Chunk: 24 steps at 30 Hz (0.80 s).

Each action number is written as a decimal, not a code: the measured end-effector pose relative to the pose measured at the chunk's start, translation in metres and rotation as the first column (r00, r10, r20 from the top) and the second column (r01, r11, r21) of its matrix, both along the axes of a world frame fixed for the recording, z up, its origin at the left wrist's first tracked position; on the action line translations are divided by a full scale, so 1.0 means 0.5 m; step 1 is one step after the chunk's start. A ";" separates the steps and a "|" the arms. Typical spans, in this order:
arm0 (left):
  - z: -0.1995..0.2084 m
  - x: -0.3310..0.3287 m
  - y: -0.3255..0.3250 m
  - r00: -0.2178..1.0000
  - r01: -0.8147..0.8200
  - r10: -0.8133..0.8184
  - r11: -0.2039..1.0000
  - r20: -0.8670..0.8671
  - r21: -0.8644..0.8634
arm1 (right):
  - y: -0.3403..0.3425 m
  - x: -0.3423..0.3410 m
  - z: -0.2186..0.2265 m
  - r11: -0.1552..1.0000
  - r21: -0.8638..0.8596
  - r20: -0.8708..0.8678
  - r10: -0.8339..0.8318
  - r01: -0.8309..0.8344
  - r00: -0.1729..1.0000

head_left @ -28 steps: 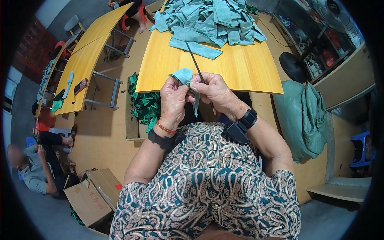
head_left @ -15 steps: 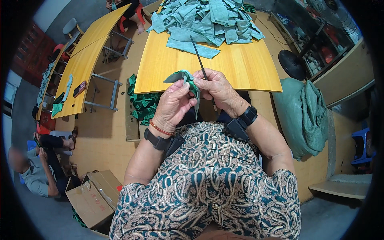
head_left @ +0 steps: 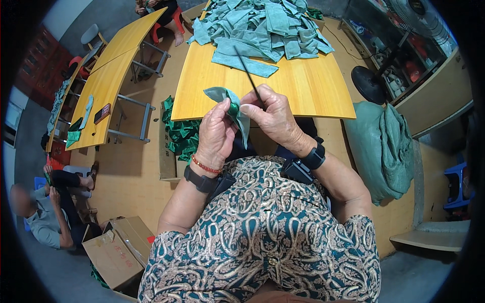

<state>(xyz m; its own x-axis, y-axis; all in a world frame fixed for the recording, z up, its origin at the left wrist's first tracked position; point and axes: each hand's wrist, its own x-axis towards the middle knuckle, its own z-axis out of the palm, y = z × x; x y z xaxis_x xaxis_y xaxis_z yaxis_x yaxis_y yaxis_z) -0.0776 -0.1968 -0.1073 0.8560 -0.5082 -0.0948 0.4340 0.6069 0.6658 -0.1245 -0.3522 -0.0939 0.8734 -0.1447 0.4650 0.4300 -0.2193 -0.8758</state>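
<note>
My left hand (head_left: 216,134) pinches a small folded piece of fabric (head_left: 242,129), pale teal on one face and shiny green on the other, at the near edge of the table. One end of it sticks up to the left; the other hangs down between my hands. A thin dark stick (head_left: 246,69) slants up from my right hand (head_left: 277,121), closed around it. The right thumb tip lies close beside the fabric; whether it touches, I cannot tell. Ahead, a heap of pale teal fabric pieces (head_left: 265,28) covers the far part of the yellow table (head_left: 308,83).
Left of my knees stands a box of shiny green pieces (head_left: 183,136). A large green sack (head_left: 381,151) sits at the right, with a fan base (head_left: 369,83) beyond. A carton (head_left: 113,255) and a seated person (head_left: 50,222) are at lower left, another yellow table (head_left: 108,70) at upper left.
My right hand has drawn slightly away from the left, and the stick leans further left. The green fold shows more openly, and the stick's lower end no longer shows below the hand.
</note>
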 end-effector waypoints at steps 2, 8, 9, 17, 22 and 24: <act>0.008 -0.003 0.002 0.998 -0.030 0.028 0.999 0.050 0.036 | 0.008 -0.008 0.024 0.997 -0.079 -0.088 0.005 -0.012 0.996; 0.040 -0.018 0.005 0.976 -0.046 -0.004 0.974 0.219 0.222 | 0.010 -0.007 0.021 0.995 -0.094 -0.132 0.007 -0.019 0.991; 0.041 -0.018 0.007 0.978 -0.044 -0.006 0.971 0.210 0.235 | 0.008 -0.005 0.019 0.997 -0.076 -0.119 0.025 -0.035 0.993; 0.027 -0.007 0.022 0.940 -0.196 0.075 0.917 0.333 0.347 | -0.009 -0.001 0.030 0.969 0.206 -0.369 0.204 -0.134 0.907; 0.069 -0.006 0.032 0.347 -0.760 0.045 0.599 0.937 0.253 | -0.028 -0.002 0.031 0.954 0.245 -0.396 0.261 -0.173 0.881; 0.101 -0.009 0.029 -0.008 -0.817 -0.203 0.566 0.979 0.110 | -0.037 0.001 0.044 0.934 0.258 -0.386 0.335 -0.248 0.859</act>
